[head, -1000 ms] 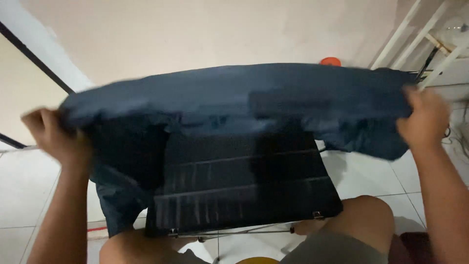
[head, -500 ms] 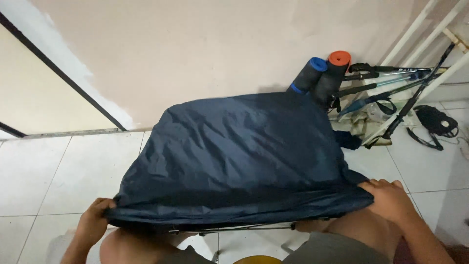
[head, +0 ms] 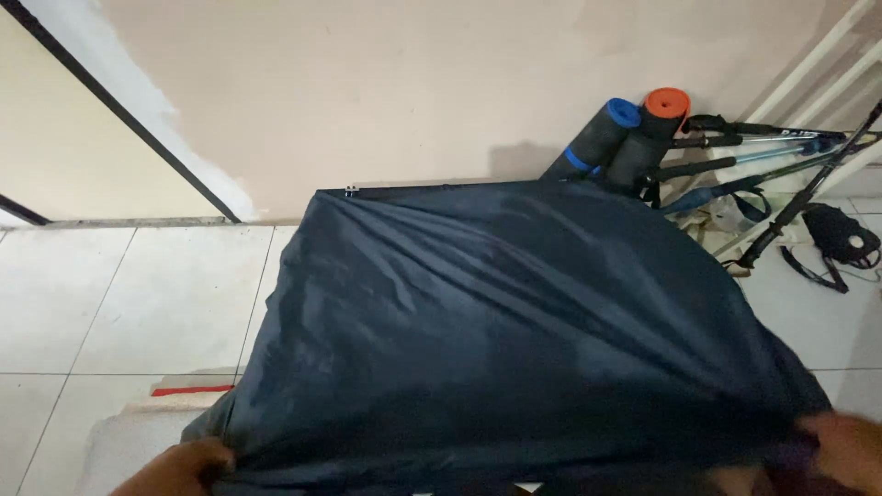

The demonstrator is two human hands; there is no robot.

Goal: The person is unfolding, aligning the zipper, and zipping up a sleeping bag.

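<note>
The dark cloth is spread over a low frame. Its near edge is held in the left hand and right hand. Uneven tension may shift it sideways.

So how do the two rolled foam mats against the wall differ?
The blue-capped rolled mat stands left of the orange-capped rolled mat and its top sits a little lower. The blue-capped one shows a blue band partway down its dark side; the orange-capped one shows none. Both are dark rolls leaning against the beige wall, behind the navy fabric sheet.
</note>
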